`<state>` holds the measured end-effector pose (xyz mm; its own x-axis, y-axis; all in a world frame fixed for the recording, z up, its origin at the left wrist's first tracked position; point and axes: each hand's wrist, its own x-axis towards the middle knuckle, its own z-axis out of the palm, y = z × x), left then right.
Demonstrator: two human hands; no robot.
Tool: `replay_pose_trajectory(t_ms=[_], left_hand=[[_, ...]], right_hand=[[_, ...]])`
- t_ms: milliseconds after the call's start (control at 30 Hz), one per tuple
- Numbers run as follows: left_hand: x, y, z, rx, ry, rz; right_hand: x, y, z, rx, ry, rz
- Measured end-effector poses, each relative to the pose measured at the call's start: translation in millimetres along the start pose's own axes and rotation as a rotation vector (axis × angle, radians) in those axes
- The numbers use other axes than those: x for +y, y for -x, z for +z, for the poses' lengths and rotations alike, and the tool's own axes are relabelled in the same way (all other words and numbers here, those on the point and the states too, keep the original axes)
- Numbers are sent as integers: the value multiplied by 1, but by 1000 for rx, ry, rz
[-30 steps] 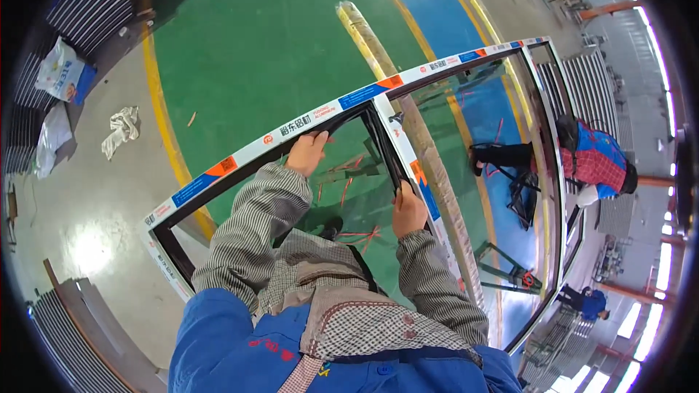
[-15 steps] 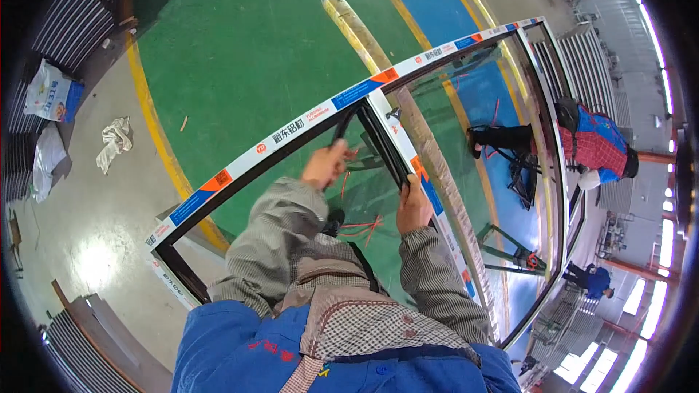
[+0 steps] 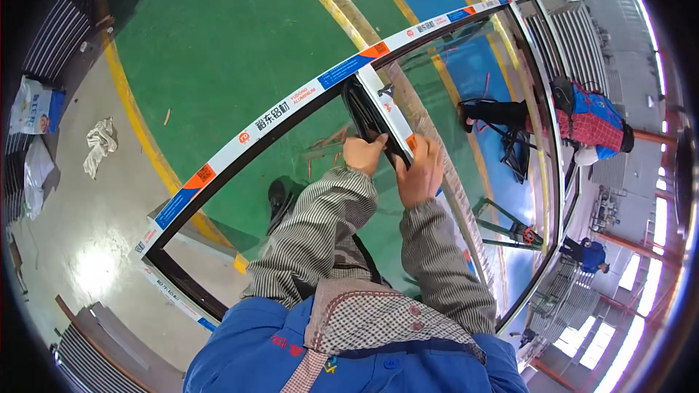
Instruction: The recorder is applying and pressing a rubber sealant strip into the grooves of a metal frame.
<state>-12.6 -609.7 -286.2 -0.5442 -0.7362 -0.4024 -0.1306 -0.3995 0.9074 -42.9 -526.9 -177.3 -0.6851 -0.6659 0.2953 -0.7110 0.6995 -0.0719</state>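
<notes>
A large window frame (image 3: pixel 255 138), covered with white, blue and orange protective film, spans in front of me with glass in it. Along its crossbar (image 3: pixel 389 109) runs a black rubber strip (image 3: pixel 362 105), doubled into a loose loop near the top. My left hand (image 3: pixel 366 153) is closed with thumb and fingers on this strip, beside the crossbar. Just to its right, my right hand (image 3: pixel 422 171) bends over the crossbar, its fingers on the film side and its thumb at the black strip. The strip between the two hands is partly hidden.
Behind the frame a long wrapped bundle (image 3: pixel 342 7) lies across the green floor. A green trestle (image 3: pixel 510 229) stands to the right. A person in a red checked garment (image 3: pixel 582 127) bends beyond the frame. A pale cloth (image 3: pixel 100 147) and white sacks (image 3: pixel 36 105) lie left.
My left hand has moved right and up against the crossbar, and the strip now bunches in a loop there. My right hand has moved slightly up. The view has shifted a little.
</notes>
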Motion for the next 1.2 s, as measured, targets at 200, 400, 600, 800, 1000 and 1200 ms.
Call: replay_pose_trajectory(t_ms=[200,400,600,800,1000,1200], left_hand=[[-10,-13,0,-91,-95,-200],[0,-9,1,-107,-17,-218],[-1,-10,-4,-137,136,-241],[1,-12,-14,-274,150,-306],[8,-8,-30,-281,115,-287],[34,13,-85,-182,86,-38]], right_hand=[[23,-5,37,-158,-280,107],[22,-16,43,-111,-285,57],[15,-15,48,-58,-200,51],[8,-30,56,-53,-177,33],[-8,-36,55,-32,-170,80],[-4,-34,63,11,-66,78]])
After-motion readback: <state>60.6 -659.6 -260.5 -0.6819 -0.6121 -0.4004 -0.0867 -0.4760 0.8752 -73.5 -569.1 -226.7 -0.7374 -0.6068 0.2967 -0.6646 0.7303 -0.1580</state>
